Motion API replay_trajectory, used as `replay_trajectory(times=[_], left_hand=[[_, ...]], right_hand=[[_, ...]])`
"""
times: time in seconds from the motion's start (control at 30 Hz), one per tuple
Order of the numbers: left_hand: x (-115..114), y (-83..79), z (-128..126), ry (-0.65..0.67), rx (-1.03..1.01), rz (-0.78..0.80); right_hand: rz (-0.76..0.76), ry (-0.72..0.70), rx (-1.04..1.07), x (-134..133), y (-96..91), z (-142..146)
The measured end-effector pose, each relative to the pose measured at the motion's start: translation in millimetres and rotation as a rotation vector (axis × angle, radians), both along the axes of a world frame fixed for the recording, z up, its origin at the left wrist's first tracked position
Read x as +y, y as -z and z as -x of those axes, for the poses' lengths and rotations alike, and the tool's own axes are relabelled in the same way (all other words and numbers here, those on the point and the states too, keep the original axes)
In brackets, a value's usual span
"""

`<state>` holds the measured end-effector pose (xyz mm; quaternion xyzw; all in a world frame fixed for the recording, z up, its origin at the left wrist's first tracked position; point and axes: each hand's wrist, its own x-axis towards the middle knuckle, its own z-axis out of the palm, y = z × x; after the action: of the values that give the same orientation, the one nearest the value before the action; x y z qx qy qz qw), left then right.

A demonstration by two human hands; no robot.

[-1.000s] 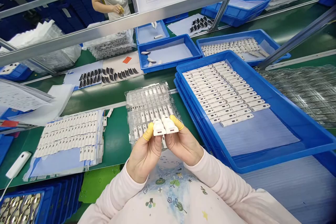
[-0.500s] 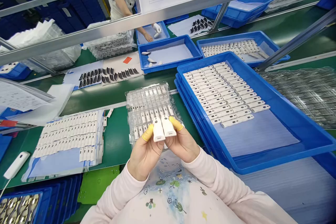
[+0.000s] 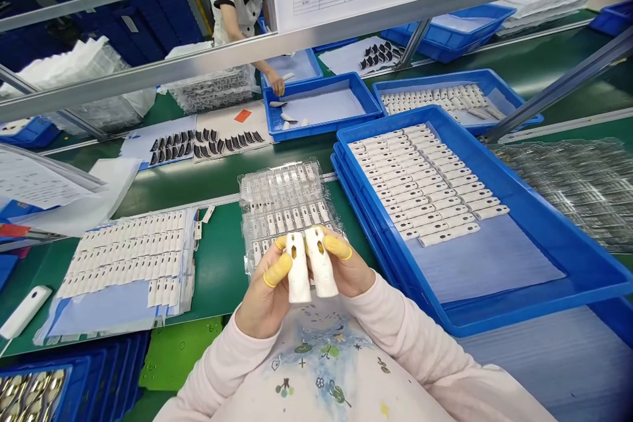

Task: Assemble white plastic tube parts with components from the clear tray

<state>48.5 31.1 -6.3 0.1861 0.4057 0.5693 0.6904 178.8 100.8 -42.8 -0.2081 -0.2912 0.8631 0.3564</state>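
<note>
The plastic casings (image 3: 299,270) are white, the finger cots (image 3: 277,270) yellow, the tray (image 3: 544,306) blue, the smock (image 3: 316,369) floral-printed.

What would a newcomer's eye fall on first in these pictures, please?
First, at the centre: one white plastic part in the left hand and another white plastic part in the right hand, with yellow finger cots on the fingers. Right behind them lies a clear blister tray. To the right, a large blue tray holds long rows of white parts.

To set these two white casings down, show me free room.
Green bench shows between the sheet of white parts and the clear blister tray; blue liner shows below the rows in the blue tray. Crowded: the blister tray.
</note>
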Motion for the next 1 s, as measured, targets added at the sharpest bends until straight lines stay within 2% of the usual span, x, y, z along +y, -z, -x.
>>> replay_trajectory(times=[0.07,0.13,0.23,0.33,0.43,0.53,0.67,0.83,1.0], left_hand=[[6,29.0,17,-0.038,0.15,-0.007],[17,66.2,42,-0.116,0.35,0.016],[40,124.0,93,-0.182,0.493,0.054],[64,170.8,139,-0.159,0.67,0.114],[82,203.0,169,-0.077,0.833,0.163],[94,224.1,181,0.016,0.985,0.181],[101,239.8,185,0.114,1.19,0.169],[106,247.4,184,0.148,1.437,0.081],[109,252.6,183,0.134,1.64,0.023]], right_hand=[[-0.101,0.01,-0.141,16,24.7,8],[-0.223,0.008,-0.331,35,54.6,17],[-0.251,-0.028,-0.505,62,102.2,34],[-0.286,-0.065,-0.675,82,142.4,60],[-0.371,-0.08,-0.828,96,169.2,96],[-0.492,-0.1,-0.97,105,184.5,133],[-0.687,-0.164,-1.134,107,196.5,162],[-0.966,-0.256,-1.274,100,205.5,169],[-1.145,-0.222,-1.402,99,205.0,168]])
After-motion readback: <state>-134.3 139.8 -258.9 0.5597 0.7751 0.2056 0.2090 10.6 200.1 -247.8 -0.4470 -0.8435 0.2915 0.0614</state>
